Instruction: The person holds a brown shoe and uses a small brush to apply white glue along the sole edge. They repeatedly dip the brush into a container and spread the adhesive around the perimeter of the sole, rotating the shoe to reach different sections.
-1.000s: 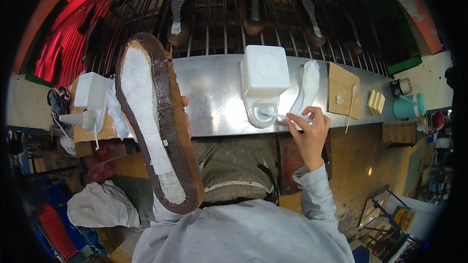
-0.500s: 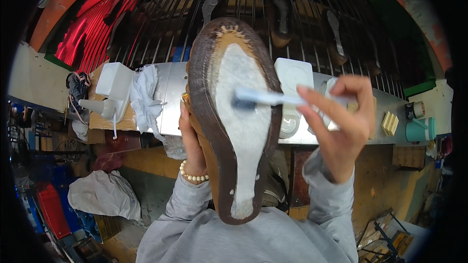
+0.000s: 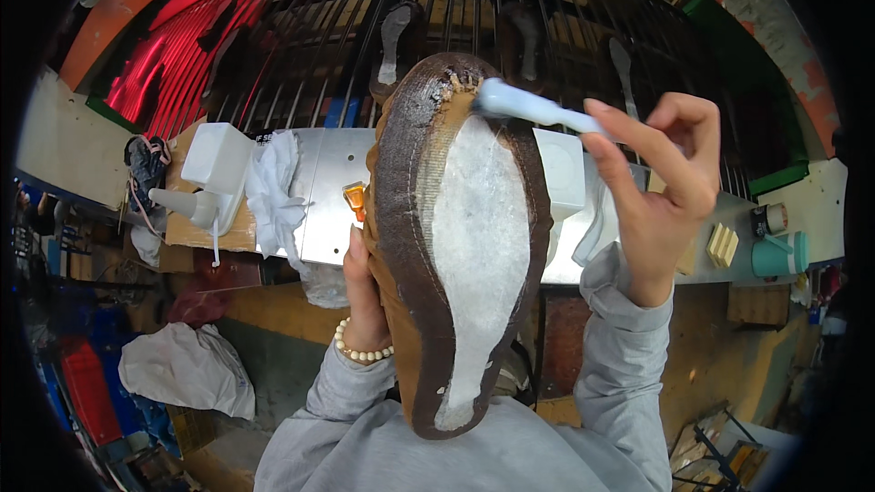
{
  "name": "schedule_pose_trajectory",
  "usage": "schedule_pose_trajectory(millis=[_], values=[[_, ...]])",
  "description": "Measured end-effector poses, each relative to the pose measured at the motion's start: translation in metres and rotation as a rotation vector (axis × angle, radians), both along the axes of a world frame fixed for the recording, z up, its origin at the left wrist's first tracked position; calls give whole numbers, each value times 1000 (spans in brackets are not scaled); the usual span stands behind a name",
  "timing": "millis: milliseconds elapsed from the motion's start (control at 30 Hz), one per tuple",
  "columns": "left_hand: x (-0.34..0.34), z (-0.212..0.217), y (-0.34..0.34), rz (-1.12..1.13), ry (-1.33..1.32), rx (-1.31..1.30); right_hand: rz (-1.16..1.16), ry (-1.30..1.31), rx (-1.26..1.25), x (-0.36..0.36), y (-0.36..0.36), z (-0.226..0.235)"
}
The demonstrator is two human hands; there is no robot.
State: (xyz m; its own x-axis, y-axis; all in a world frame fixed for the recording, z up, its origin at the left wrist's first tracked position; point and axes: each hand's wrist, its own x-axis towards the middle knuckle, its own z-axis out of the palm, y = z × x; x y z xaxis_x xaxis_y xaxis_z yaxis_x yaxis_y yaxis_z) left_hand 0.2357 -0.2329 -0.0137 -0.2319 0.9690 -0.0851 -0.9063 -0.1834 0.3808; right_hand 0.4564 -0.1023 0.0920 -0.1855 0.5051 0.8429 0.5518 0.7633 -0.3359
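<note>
Bottom side up in front of me is a brown shoe (image 3: 478, 246), its toe pointing away and a pale insole patch framed by a dark brown border. My left hand (image 3: 365, 301) grips its left side, most of the fingers hidden behind it. Pinched between thumb and fingers of my right hand (image 3: 663, 178) is a light-blue-handled brush (image 3: 538, 107). Its dark bristles touch the toe end, by the gathered edge just beyond the pale patch. Along the left toe border the surface looks wet and shiny. A small amber piece (image 3: 355, 199) shows beside the shoe.
A metal bench (image 3: 328, 178) holds a white dispenser bottle (image 3: 214, 164), crumpled white gloves (image 3: 273, 187), a white container (image 3: 560, 164), cream blocks (image 3: 723, 246) and a teal mug (image 3: 779, 253). Beyond it, more shoes (image 3: 394, 41) rest on a barred rack, with red light at left.
The brush has moved from the middle of the pale patch up to the toe. The shoe has shifted slightly toward me and to the right.
</note>
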Motion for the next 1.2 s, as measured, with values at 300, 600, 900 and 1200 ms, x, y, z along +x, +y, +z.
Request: schedule_pose_trajectory(millis=[300, 600, 900, 1200], values=[[-18, 7, 5, -49, 433, -4, 67, -99, -60, 9, -21, 2], [-15, 3, 32, -71, -77, 175, 234, -222, -240, 9, -63, -37], [-82, -36, 70, -95, 294, 14, 54, 339, -463, 55, -54, -78], [-268, -115, 272, -225, -248, -107, -203, 414, -470, 95, -36, -83]])
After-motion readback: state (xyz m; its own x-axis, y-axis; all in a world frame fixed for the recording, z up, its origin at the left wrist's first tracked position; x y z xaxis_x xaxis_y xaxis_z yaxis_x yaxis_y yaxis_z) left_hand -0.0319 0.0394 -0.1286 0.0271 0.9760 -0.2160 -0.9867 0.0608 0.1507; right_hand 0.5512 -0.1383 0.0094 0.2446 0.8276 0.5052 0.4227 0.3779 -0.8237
